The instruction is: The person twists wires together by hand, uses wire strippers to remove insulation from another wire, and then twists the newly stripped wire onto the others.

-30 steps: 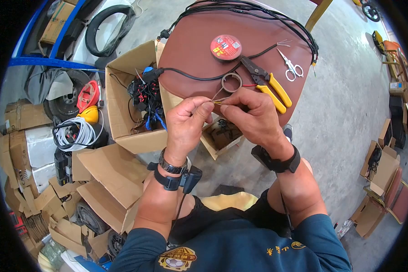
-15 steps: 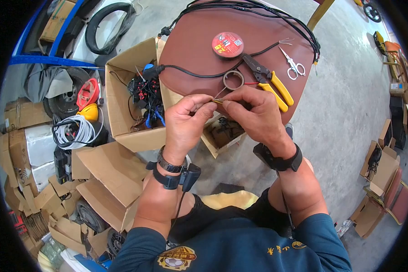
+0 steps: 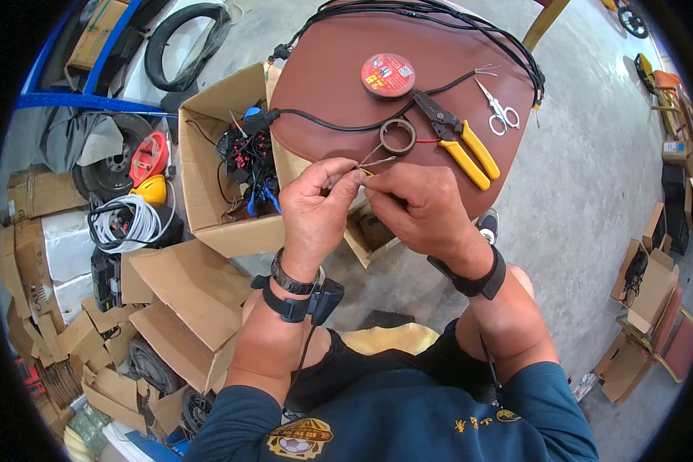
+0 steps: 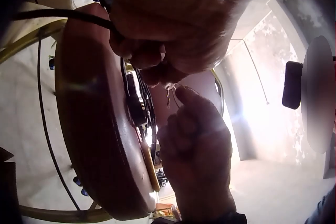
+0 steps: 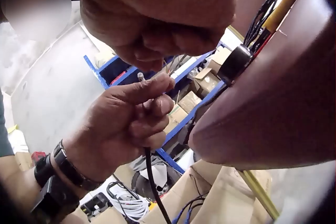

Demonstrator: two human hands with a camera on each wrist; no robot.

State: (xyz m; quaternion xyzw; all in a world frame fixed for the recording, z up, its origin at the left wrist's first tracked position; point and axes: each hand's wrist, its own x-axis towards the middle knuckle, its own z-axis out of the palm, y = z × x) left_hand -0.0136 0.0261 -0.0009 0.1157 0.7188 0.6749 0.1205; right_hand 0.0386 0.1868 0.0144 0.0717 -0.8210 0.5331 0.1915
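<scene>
Near the front edge of the brown seat [image 3: 323, 85], my left hand [image 3: 316, 208] pinches thin wires [image 3: 379, 162] between thumb and forefinger. My right hand [image 3: 427, 204] meets it fingertip to fingertip, pinching a yellowish strand at the same spot. In the right wrist view a black cable [image 5: 151, 182] hangs below the left hand [image 5: 126, 119]. Just beyond the fingers stands a brown tape ring [image 3: 397, 137]. Yellow-handled pliers [image 3: 470, 154], small scissors [image 3: 502, 114] and a red round tin [image 3: 388, 75] lie on the seat.
A black cable [image 3: 331, 129] with bared ends crosses the seat, and coiled black cables [image 3: 508, 50] line its far edge. An open carton [image 3: 239, 241] of wiring stands left of the seat. Flattened cardboard [image 3: 192, 292] and a white cable coil [image 3: 135, 227] lie further left.
My right hand has turned over, its knuckles now higher and its fingers closer to the left fingertips. One wire end now shows sticking out beyond the fingers toward the tape ring.
</scene>
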